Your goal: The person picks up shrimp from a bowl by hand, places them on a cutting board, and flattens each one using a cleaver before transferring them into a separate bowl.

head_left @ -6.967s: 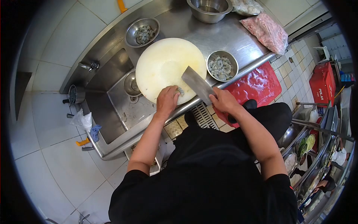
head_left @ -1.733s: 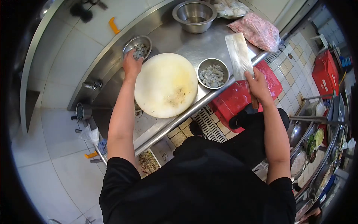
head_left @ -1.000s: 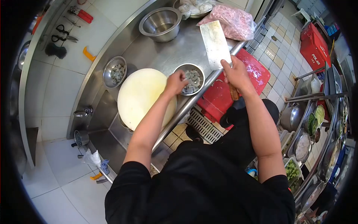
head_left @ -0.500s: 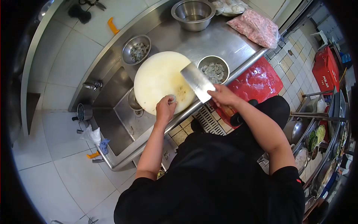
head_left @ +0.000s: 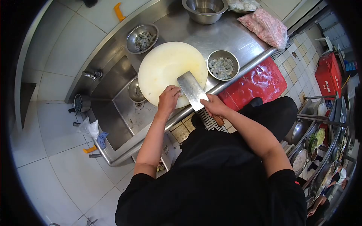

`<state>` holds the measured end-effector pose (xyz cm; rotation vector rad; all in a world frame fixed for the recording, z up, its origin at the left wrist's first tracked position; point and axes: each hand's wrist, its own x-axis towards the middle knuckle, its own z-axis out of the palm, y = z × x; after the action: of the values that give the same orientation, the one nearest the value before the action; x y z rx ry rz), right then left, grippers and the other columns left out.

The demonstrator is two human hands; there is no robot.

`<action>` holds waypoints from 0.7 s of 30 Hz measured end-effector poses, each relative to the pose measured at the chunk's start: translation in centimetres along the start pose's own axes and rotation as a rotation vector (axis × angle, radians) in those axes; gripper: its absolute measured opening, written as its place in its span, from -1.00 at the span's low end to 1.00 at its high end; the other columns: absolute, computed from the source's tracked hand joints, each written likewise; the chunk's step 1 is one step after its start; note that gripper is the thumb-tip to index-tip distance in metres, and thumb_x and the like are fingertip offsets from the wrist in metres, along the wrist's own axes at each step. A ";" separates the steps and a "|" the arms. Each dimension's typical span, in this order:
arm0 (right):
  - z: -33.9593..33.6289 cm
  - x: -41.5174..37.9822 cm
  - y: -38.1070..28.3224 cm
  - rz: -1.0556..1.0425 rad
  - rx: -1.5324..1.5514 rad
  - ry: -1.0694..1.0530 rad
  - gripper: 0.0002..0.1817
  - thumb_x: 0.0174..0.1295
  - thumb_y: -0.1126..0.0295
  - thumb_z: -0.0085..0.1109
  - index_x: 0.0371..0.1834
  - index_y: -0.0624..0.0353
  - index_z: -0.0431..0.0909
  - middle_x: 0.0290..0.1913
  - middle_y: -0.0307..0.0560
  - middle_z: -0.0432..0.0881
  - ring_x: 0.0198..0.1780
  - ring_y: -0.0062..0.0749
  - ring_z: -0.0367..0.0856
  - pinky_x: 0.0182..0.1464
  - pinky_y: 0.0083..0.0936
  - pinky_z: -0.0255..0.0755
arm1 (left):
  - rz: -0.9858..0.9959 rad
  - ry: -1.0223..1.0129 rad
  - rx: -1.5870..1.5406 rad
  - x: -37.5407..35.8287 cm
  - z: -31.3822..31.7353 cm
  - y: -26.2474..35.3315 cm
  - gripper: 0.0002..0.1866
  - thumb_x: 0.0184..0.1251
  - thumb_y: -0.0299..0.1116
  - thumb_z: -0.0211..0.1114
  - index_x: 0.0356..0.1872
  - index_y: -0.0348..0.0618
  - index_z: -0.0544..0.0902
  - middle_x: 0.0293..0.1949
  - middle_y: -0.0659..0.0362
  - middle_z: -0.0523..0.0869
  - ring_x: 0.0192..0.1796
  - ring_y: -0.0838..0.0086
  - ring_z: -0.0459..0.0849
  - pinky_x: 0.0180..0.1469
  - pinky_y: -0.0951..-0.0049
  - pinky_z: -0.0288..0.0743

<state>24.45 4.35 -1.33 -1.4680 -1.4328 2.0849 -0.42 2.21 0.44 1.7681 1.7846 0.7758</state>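
Note:
A round white chopping board (head_left: 162,64) lies across the sink edge. On its near part, my left hand (head_left: 168,101) is closed, fingertips pinched on a small grey peeled shrimp (head_left: 181,93) that is mostly hidden. My right hand (head_left: 215,106) grips a cleaver (head_left: 192,90) by its wooden handle. The broad blade reaches over the board, its edge right beside my left fingertips. To the right of the board stands a steel bowl (head_left: 236,67) of grey shrimp. Another steel bowl (head_left: 129,44) with shrimp is behind the board.
A sink basin (head_left: 109,116) with a small metal bowl (head_left: 135,89) lies left of the board. At the back are a large steel bowl (head_left: 205,17) and a bag of pink meat (head_left: 264,28). A red plastic surface (head_left: 260,83) is below the counter's right edge.
The cleaver has come left and nearer, from beside the right bowl to right next to my left fingers. My left hand stays at the board's near part. The whole view has shifted slightly.

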 end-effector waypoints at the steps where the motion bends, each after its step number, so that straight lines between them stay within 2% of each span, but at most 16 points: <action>1: 0.2 0.1 0.1 -0.007 -0.006 0.014 -0.63 0.47 0.18 0.12 0.05 0.31 0.51 -0.59 -0.21 0.50 -0.72 -0.54 0.46 -0.65 -0.51 0.38 | 0.000 -0.003 0.000 0.0 -0.1 0.0 -0.78 0.28 -0.47 0.38 -0.06 -0.15 0.77 -0.03 0.10 0.74 -0.06 0.17 0.75 0.04 0.31 0.61; 6: 1.0 0.3 0.0 -0.037 0.016 0.062 -0.66 0.46 0.19 0.11 0.02 0.30 0.52 -0.63 -0.21 0.49 -0.74 -0.51 0.47 -0.66 -0.48 0.37 | -0.027 -0.032 0.023 0.1 -0.3 0.1 -0.75 0.25 -0.37 0.45 -0.06 -0.14 0.77 -0.04 0.10 0.74 -0.08 0.19 0.76 0.03 0.31 0.62; 21: 1.6 1.6 -1.3 -0.011 -0.025 0.090 -0.64 0.46 0.17 0.11 0.05 0.28 0.52 -0.65 -0.17 0.50 -0.73 -0.47 0.48 -0.65 -0.42 0.38 | 0.008 0.068 0.068 -0.5 0.6 -0.4 -0.75 0.26 -0.30 0.44 -0.08 -0.13 0.77 -0.04 0.09 0.76 -0.06 0.15 0.76 0.00 0.27 0.63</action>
<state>21.96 5.09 -1.26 -1.5391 -1.4355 1.9744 -0.25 1.75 -0.25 1.8141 1.8694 0.7955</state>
